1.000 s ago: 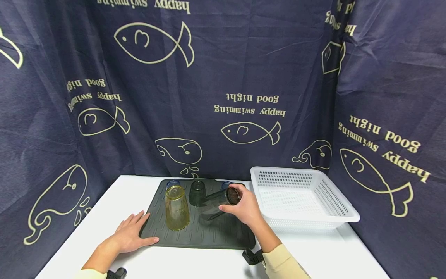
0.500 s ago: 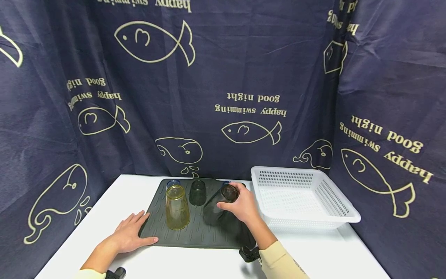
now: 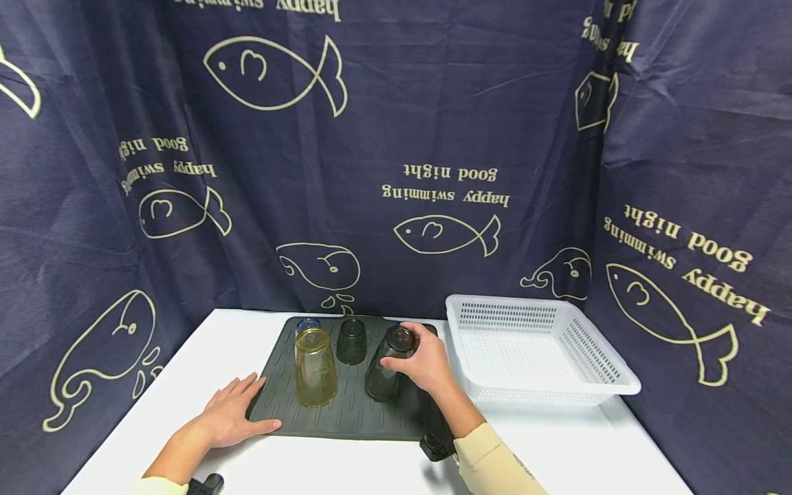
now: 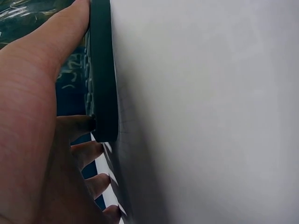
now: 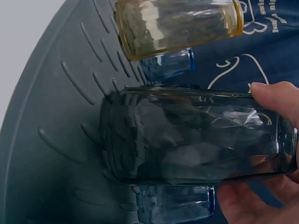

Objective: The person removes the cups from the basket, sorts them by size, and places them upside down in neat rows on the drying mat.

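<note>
My right hand (image 3: 421, 359) grips a tall dark grey glass (image 3: 385, 375) near its base, thumb on one side and fingers on the other. The glass is upside down and slightly tilted, its mouth at the grey drying mat (image 3: 353, 423); I cannot tell whether the whole rim touches. My left hand (image 3: 230, 416) rests spread at the mat's left edge, thumb on the near corner. Left of the dark glass stand an upturned amber glass (image 3: 316, 375) and a small dark glass (image 3: 352, 344). A blue glass (image 5: 175, 203) shows behind the held one in the right wrist view.
Another blue glass (image 3: 307, 324) stands behind the amber one, mostly hidden. To the right of the mat sits a white perforated plastic basket (image 3: 544, 388) on the white table (image 3: 322, 467). A dark blue curtain (image 3: 371, 137) with fish prints surrounds the back and sides.
The dark grey glass has swung from a strong tilt to nearly upright, its mouth coming down to the mat. My right hand shifted slightly left with it. My left hand stayed put.
</note>
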Demonstrator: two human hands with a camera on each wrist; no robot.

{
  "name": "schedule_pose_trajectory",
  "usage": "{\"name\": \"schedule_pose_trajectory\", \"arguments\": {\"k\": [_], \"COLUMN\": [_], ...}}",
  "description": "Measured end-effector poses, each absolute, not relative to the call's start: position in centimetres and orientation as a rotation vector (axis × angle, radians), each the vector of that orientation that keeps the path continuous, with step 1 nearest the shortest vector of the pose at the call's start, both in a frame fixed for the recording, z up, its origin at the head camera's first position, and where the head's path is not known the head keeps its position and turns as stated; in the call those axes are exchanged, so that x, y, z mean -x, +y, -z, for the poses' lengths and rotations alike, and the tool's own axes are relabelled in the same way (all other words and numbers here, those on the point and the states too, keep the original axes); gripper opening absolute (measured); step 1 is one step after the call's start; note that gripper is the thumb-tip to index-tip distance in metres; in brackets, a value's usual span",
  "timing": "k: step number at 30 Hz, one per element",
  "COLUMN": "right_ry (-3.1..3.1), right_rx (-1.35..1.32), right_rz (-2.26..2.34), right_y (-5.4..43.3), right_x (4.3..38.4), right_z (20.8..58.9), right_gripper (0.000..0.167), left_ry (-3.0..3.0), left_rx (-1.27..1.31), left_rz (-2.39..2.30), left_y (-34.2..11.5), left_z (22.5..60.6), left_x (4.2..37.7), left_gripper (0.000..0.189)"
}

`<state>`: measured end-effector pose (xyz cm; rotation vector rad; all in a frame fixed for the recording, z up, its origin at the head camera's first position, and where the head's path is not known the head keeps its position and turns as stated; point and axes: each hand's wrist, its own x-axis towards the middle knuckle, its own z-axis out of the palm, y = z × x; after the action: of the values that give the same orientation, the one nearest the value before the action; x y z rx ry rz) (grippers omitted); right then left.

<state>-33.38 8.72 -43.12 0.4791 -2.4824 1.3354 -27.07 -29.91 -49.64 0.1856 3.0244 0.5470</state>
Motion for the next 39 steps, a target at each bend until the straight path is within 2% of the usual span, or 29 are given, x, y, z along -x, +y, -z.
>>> {"name": "schedule_pose_trajectory", "arguments": {"k": [10, 25, 39], "right_ry": [-2.438, -2.449, -2.461], "right_rx": [-0.532, -0.562, -0.537], "right_rz": [-1.378, -1.404, -1.389], "right_y": [8.28, 7.76, 7.68], "right_x": [33.74, 33.96, 34.00], "right_z": [43.47, 43.91, 43.88], "right_gripper": [0.083, 0.077, 0.078], "left_ry": [3.036, 3.035, 3.057], "left_rx": [-0.193, -0.191, -0.216], "left_rz": [-0.547, -0.547, -0.547], "left_y": [-29.94, -29.87, -29.99], "left_z": [49.47, 49.46, 49.79], "left_x": [26.90, 26.89, 26.83], "left_gripper": [0.105, 0.105, 0.103]}}
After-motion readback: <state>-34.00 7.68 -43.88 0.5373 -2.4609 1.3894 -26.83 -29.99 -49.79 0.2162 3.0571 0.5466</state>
